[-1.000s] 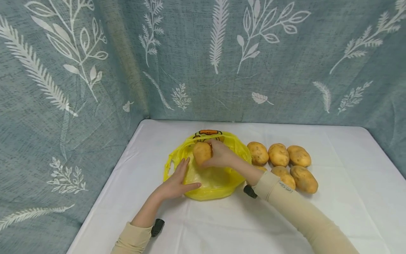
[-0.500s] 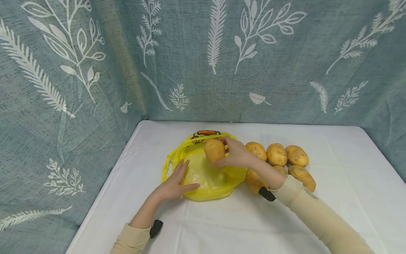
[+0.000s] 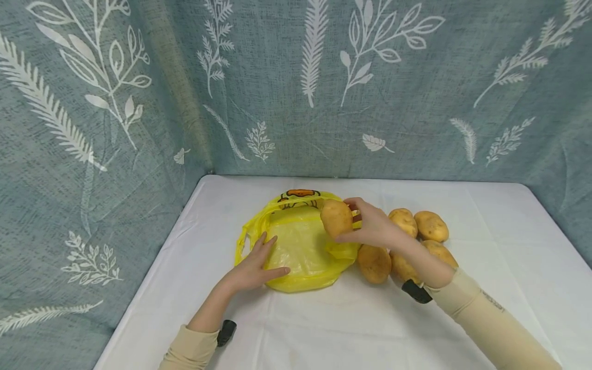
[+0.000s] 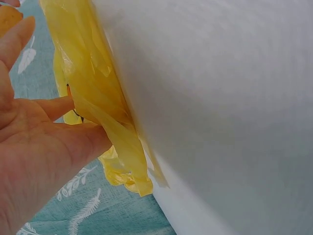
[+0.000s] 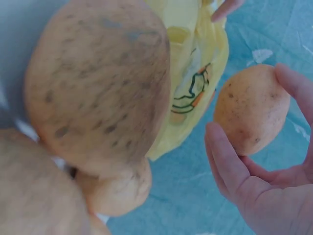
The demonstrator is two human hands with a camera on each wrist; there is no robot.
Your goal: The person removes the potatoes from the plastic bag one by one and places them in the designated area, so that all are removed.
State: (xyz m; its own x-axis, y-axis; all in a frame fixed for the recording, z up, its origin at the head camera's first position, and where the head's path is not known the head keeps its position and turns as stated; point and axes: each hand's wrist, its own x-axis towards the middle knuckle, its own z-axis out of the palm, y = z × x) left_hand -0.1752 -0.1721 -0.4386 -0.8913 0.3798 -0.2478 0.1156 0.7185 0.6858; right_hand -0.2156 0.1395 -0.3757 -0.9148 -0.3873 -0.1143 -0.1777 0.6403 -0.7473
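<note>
A yellow plastic bag (image 3: 298, 252) with a printed figure lies on the table, its mouth spread wide toward me. My left hand (image 3: 256, 267) rests at the bag's left rim with fingers and thumb spread; in the left wrist view two fingers touch the yellow plastic (image 4: 88, 58). Over the bag's right rim, my right hand (image 3: 376, 226) holds a potato (image 3: 336, 218) between thumb and fingertips. The right wrist view shows that potato (image 5: 252, 107) pinched in the raised hand (image 5: 274, 196). No potato shows in the visible part of the bag.
Several potatoes (image 3: 431, 226) lie grouped to the right of the bag, partly hidden by the right forearm. One potato (image 3: 374, 263) lies close to the bag's right side. A white cloth covers the table (image 3: 314, 329). Behind hangs a blue-green leaf-patterned curtain (image 3: 277, 128).
My right hand has carried the potato rightward, from above the middle of the bag to its right rim. The left hand has stayed at the left rim.
</note>
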